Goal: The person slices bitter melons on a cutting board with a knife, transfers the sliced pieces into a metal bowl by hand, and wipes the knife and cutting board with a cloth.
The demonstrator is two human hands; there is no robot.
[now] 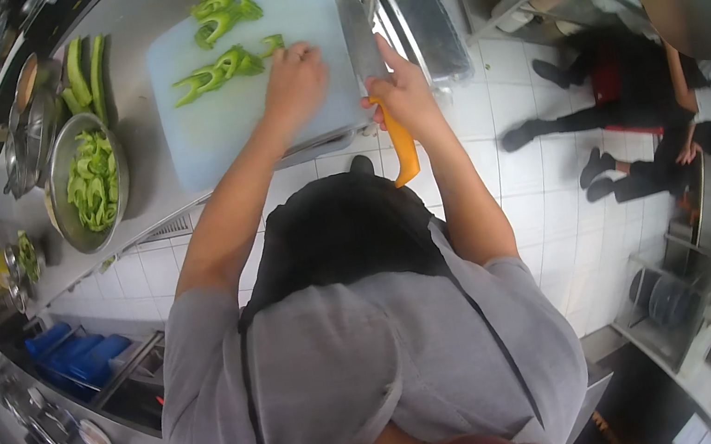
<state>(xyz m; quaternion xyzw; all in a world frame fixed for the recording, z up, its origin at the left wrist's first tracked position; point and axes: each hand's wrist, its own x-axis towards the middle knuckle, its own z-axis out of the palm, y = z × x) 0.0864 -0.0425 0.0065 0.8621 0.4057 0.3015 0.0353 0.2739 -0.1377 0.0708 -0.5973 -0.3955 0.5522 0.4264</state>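
While the right hand (406,99) grips the knife (359,38), keep the left hand (297,79) curled, clear of its edge; green strips (233,64) lie upper centre-left, though whether the left grips any cannot be told.

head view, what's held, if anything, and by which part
The right hand holds the knife where handle meets blade; whether the left hand holds anything is unclear.
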